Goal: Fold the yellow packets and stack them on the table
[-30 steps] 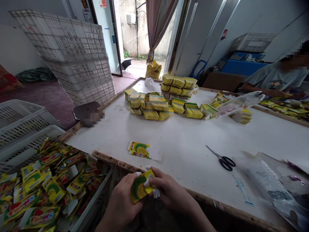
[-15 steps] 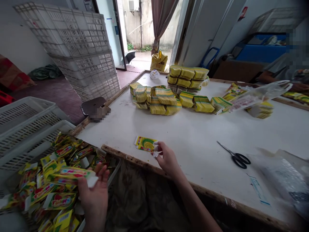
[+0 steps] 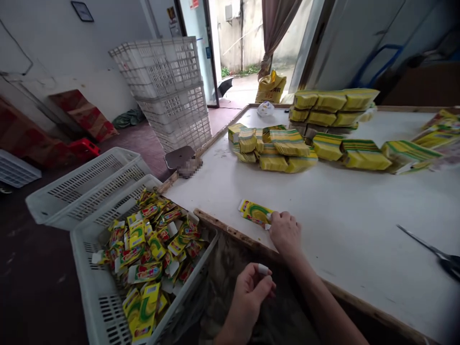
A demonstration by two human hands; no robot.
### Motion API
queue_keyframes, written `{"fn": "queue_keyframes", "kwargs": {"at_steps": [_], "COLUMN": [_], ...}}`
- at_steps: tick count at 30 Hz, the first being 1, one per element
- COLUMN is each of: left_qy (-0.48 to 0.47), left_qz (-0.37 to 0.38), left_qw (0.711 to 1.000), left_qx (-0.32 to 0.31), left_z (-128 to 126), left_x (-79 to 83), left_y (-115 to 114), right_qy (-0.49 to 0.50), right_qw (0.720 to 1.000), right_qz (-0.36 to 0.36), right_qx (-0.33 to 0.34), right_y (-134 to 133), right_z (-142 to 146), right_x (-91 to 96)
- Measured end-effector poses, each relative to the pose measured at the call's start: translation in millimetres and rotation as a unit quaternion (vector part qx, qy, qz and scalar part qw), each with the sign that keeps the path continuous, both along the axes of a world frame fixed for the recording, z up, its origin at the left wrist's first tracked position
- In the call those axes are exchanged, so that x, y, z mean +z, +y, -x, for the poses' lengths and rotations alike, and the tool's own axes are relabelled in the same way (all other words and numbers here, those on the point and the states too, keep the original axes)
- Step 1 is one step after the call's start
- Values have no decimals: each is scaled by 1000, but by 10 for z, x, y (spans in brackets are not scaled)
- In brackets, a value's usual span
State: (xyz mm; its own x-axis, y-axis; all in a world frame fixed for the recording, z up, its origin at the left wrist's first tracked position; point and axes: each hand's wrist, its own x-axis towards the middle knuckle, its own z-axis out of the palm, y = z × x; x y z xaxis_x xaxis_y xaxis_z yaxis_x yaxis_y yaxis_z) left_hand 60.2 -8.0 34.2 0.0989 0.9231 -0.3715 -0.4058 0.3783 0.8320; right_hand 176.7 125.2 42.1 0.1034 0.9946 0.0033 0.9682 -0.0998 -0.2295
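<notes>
A small yellow-green printed carton (image 3: 256, 213) lies flat on the white table near its front edge. My right hand (image 3: 286, 233) has its fingers closed around the carton's right end; the fingertips are partly hidden. Lower down, in front of the table edge, my left hand (image 3: 249, 294) is loosely curled with thumb and index finger close together. Nothing shows in it, and a white covering wraps its index fingertip. To its left, a pale plastic crate (image 3: 82, 268) contains many yellow cartons (image 3: 145, 273), heaped loosely.
Bundled stacks of yellow cartons (image 3: 283, 143) stand across the back of the table (image 3: 345, 206). Scissors (image 3: 427, 247) lie at the right. Beyond the left corner rise stacked white crates (image 3: 168, 76). A wooden strip (image 3: 230, 230) edges the table; another crate (image 3: 89, 182) sits behind the filled one.
My left hand has let go of a carton over the crate and moved right, towards the table edge. My right hand stays at the carton on the table. The view has turned left.
</notes>
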Motion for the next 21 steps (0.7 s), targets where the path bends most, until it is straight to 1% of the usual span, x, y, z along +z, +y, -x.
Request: {"fn": "queue_keyframes", "kwargs": {"at_steps": [2,5,10,16,19,21], "left_qy": [12,20,35,34,25,21], "left_qz": [1,2,9,11,1,-10], "left_qw": [1000,999,998,998,999,998], "left_qx": [18,28,45,50,45,53], "left_z": [62,134,213,187,157,135], "left_x": [20,46,13,-42,-36,-27], "left_y": [27,62,84,123,178,230], "right_qy": [-9,-11,32,143,219,277], "right_qw": [1000,1000,999,989,974,958], "right_qz": [2,8,7,-23,-41,-42], "right_qx": [-3,-6,-3,15,37,62], "right_y": [6,29,70,59,0,-91], "right_z": [-14,-33,-50,-56,-107,-158], "right_x": [-8,-18,-59,-105,-71,-16]}}
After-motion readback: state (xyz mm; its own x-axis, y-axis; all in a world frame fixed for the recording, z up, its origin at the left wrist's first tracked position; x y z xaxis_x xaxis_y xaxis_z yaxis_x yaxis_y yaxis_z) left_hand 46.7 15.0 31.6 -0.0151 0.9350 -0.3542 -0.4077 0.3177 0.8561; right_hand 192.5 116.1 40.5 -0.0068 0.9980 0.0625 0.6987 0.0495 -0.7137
